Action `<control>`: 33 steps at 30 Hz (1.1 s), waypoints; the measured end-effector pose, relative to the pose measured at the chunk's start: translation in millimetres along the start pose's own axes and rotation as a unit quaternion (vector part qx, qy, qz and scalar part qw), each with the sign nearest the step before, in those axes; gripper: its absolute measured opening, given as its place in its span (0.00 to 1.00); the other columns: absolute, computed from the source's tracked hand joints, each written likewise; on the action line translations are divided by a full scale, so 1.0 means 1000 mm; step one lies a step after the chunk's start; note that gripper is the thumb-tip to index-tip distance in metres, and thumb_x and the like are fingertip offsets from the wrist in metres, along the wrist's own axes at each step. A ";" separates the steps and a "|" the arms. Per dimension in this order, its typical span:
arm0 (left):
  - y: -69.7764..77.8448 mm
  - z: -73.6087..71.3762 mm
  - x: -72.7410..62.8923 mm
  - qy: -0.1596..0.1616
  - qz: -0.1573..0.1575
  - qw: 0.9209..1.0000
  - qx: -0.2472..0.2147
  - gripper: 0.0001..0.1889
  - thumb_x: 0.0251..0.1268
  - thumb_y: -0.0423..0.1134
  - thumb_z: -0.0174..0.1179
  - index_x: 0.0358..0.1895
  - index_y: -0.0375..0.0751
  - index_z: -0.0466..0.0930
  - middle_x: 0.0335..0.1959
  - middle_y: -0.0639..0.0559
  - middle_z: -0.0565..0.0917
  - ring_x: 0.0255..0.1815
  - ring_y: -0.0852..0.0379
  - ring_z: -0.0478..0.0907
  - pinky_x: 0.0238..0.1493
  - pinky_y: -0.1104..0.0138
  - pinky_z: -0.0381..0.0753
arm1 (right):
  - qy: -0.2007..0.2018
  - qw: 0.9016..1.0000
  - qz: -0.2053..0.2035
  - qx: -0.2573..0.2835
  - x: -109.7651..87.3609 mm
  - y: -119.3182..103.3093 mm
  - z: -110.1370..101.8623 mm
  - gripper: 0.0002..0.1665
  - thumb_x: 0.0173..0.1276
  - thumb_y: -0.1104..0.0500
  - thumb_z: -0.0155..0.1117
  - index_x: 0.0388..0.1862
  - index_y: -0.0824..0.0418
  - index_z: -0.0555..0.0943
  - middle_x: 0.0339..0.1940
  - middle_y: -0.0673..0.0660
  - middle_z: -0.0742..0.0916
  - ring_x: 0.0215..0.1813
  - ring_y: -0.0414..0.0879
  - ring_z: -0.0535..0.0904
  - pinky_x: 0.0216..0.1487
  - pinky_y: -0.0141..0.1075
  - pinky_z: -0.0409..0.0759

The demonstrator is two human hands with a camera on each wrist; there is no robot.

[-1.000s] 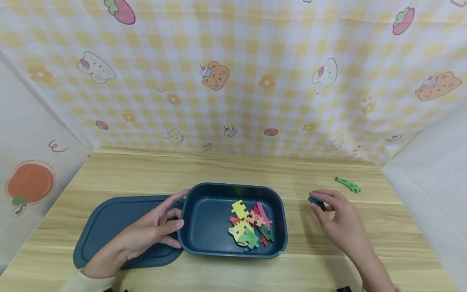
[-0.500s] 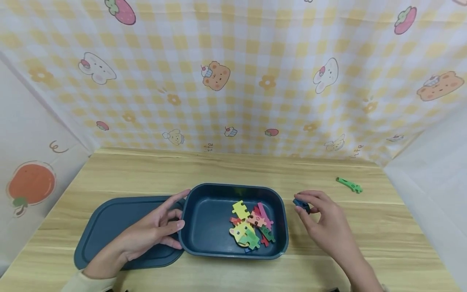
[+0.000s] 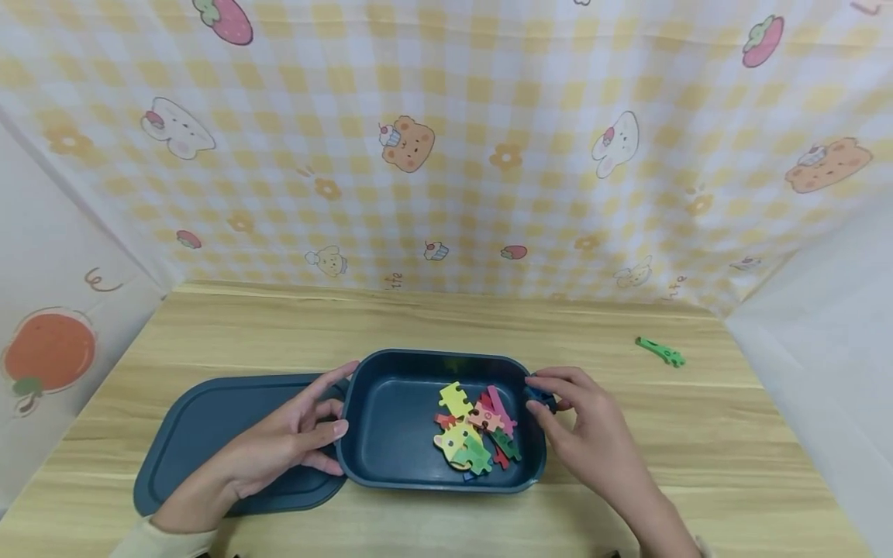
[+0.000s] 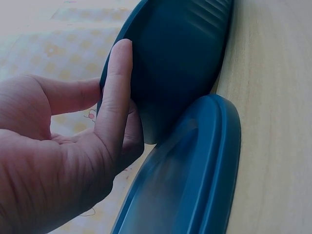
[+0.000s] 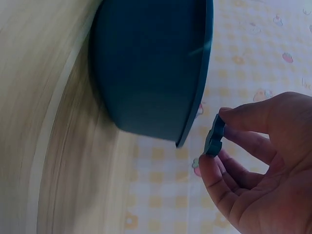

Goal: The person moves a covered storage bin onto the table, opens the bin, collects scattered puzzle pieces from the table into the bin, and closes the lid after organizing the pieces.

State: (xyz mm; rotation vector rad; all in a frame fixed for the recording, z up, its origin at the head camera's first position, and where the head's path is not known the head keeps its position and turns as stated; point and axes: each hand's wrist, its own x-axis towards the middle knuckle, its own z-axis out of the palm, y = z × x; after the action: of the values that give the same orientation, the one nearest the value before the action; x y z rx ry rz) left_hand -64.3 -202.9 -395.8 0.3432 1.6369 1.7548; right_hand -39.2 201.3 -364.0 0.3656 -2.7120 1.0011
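Note:
Between the thumb and fingertips of my right hand (image 3: 593,426) is a small, thin dark blue piece (image 5: 214,137) with a wavy edge, perhaps a puzzle piece. In the head view it overlaps the right rim of a dark blue box (image 3: 391,483); the right wrist view shows it just beyond the rim. My left hand (image 3: 279,446) rests against the box's left end, its fingers spread along the outer wall. Inside the box, toward the right, lies a heap of colourful puzzle pieces (image 3: 481,417), including a yellow animal face (image 3: 453,442).
The box's dark blue lid (image 3: 209,434) lies flat on the wooden table (image 3: 705,465) at the left, partly under my left forearm. A green animal-shaped piece (image 3: 660,351) lies at the back right. A yellow checked cloth (image 3: 460,201) hangs behind the table.
My right hand has moved left with the dark blue piece, from the open table to the box's right rim. My left hand and the box have stayed in place.

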 end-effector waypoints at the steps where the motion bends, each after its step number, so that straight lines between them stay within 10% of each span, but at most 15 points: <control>1: 0.000 0.000 0.000 0.000 -0.001 1.000 0.000 0.44 0.85 0.36 0.53 0.88 0.60 0.33 0.52 0.46 0.71 0.47 0.55 0.84 0.50 0.54 0.93 | -0.005 1.000 -0.001 0.005 0.000 -0.001 0.002 0.16 0.67 0.64 0.77 0.54 0.58 0.91 0.56 0.53 0.89 0.53 0.46 0.87 0.44 0.34 0.88; 9: -0.002 0.000 0.001 0.004 -0.005 1.000 -0.001 0.44 0.84 0.37 0.54 0.88 0.61 0.34 0.49 0.48 0.67 0.46 0.55 0.81 0.50 0.53 0.93 | -0.045 0.999 -0.007 0.021 -0.002 -0.006 0.013 0.18 0.66 0.65 0.78 0.55 0.58 0.91 0.58 0.52 0.88 0.50 0.42 0.84 0.41 0.29 0.86; 17: -0.001 0.000 0.001 0.006 -0.008 1.000 -0.004 0.44 0.84 0.37 0.54 0.88 0.62 0.34 0.50 0.47 0.67 0.47 0.54 0.82 0.50 0.52 0.93 | -0.056 0.998 -0.031 0.005 -0.002 -0.008 0.019 0.17 0.65 0.64 0.79 0.54 0.58 0.91 0.58 0.51 0.87 0.62 0.45 0.84 0.63 0.48 0.88; 33: -0.001 -0.001 -0.001 0.008 -0.010 1.000 -0.003 0.44 0.84 0.36 0.54 0.88 0.62 0.34 0.52 0.45 0.68 0.49 0.53 0.82 0.50 0.52 0.92 | -0.072 0.995 -0.074 0.016 -0.005 -0.013 0.033 0.17 0.66 0.66 0.78 0.54 0.56 0.92 0.61 0.50 0.87 0.65 0.44 0.83 0.57 0.36 0.89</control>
State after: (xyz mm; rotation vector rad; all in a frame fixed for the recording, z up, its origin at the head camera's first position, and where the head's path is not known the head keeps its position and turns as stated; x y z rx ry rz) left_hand -64.3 -204.0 -396.2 0.3100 1.6403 1.7499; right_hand -34.8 170.5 -381.7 0.6587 -2.7490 1.0133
